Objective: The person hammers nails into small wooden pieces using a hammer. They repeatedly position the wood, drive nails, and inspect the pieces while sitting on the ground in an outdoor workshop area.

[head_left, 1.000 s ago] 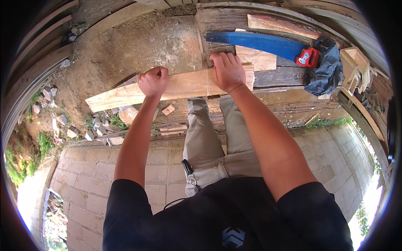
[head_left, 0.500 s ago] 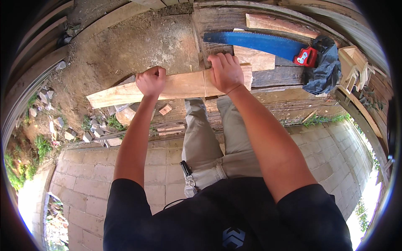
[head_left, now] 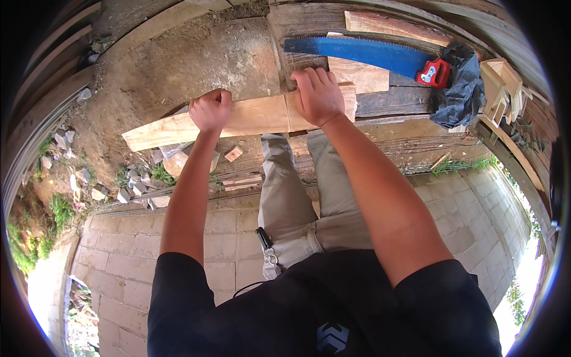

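Note:
A long pale wooden board lies crosswise in front of my legs, its narrower end off to the left. My left hand is closed over the board's far edge, left of the middle. Nearer the right end, my right hand grips the same board, its fingers curled over the far edge. Just left of that hand a thin line runs across the board; whether it is a cut or a mark I cannot tell. Beyond the right hand rests a handsaw with a blue blade and red handle, touched by neither hand.
A crumpled black plastic bag lies by the saw handle. Another flat wood piece is under the saw, and a wood strip lies behind it. Pale wooden pieces stand at the right. A small block and stones lie at the left.
The whole scene has shifted slightly upward in view. Both hands keep their hold on the board, which has hardly moved between them.

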Action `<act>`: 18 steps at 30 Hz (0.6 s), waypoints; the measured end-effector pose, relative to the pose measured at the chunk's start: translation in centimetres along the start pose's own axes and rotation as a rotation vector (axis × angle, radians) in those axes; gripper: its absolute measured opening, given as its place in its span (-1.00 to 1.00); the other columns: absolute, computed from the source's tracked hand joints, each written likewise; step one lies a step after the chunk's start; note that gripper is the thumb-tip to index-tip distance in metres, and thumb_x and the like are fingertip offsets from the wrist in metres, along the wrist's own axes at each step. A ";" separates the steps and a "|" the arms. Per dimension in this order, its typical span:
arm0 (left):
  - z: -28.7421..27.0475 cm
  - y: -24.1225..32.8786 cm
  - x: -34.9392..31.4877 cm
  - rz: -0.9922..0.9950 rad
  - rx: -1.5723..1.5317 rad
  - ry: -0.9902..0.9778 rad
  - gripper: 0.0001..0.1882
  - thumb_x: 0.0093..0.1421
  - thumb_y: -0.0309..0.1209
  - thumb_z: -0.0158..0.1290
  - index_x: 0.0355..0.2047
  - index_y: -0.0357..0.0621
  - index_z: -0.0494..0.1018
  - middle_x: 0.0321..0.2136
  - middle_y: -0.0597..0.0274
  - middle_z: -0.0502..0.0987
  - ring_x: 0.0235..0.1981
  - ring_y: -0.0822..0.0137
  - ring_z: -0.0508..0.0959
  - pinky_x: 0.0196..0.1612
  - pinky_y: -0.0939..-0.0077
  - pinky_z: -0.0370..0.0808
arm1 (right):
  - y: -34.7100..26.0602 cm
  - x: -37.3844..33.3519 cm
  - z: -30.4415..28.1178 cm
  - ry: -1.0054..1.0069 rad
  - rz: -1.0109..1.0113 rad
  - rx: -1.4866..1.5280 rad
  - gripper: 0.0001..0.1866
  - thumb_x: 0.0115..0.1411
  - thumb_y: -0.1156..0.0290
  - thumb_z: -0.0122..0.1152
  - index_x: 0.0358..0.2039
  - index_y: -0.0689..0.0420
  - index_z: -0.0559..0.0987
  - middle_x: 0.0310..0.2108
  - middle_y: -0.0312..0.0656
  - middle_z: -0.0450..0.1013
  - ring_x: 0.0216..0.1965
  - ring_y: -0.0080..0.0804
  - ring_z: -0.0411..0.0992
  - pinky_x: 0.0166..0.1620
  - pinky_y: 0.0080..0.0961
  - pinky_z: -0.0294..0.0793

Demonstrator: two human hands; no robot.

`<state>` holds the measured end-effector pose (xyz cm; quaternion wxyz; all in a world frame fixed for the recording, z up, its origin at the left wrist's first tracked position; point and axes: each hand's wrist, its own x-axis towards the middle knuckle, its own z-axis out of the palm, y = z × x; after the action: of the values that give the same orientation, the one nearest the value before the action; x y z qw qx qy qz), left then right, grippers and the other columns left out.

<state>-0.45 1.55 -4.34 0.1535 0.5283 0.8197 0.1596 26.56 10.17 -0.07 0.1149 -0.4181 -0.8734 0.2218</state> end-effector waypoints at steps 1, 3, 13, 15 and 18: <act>0.0 0.0 0.0 0.003 0.001 0.000 -0.67 0.03 -0.27 0.01 -0.83 -0.08 0.45 -0.85 0.10 0.38 -0.80 -0.02 0.35 -0.41 0.22 0.47 | 0.0 0.0 0.0 -0.002 0.001 0.003 -0.63 0.10 0.34 0.23 -0.05 0.03 0.48 -0.18 -0.21 0.46 -0.12 -0.16 0.41 -0.05 -0.22 0.36; 0.1 0.0 0.0 0.006 0.002 -0.001 -0.66 0.03 -0.27 0.01 -0.83 -0.08 0.44 -0.84 0.09 0.38 -0.80 -0.03 0.35 -0.44 0.21 0.46 | -0.1 0.0 -0.1 0.001 -0.001 0.004 -0.64 0.11 0.34 0.23 -0.05 0.03 0.48 -0.18 -0.21 0.46 -0.13 -0.17 0.41 -0.05 -0.22 0.36; 0.6 -0.2 0.1 -0.053 -0.020 -0.080 -0.66 0.09 -0.21 0.00 -0.73 -0.11 0.50 -0.76 0.00 0.43 -0.68 -0.10 0.49 -0.50 0.07 0.44 | -0.1 0.0 -0.3 -0.003 0.005 -0.010 -0.65 0.11 0.34 0.22 -0.06 0.03 0.48 -0.20 -0.22 0.45 -0.14 -0.18 0.41 -0.05 -0.22 0.36; 0.8 -0.3 0.1 -0.063 -0.025 -0.084 -0.65 0.09 -0.21 0.00 -0.73 -0.11 0.50 -0.76 0.00 0.43 -0.69 -0.10 0.49 -0.51 0.07 0.43 | -0.2 0.1 -0.3 0.001 0.004 -0.010 -0.65 0.11 0.34 0.22 -0.06 0.03 0.48 -0.21 -0.22 0.45 -0.14 -0.18 0.41 -0.05 -0.23 0.36; 1.2 -0.4 0.2 -0.074 -0.041 -0.063 -0.66 0.07 -0.23 0.00 -0.77 -0.11 0.47 -0.79 0.02 0.40 -0.72 -0.07 0.45 -0.54 0.11 0.41 | -0.3 0.1 -0.2 0.025 -0.009 -0.006 -0.66 0.11 0.35 0.21 -0.07 0.02 0.48 -0.22 -0.23 0.45 -0.14 -0.19 0.40 -0.05 -0.23 0.36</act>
<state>-0.34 1.74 -5.58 0.1957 0.4992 0.8299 0.1541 26.40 10.14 0.27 0.1256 -0.4171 -0.8745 0.2133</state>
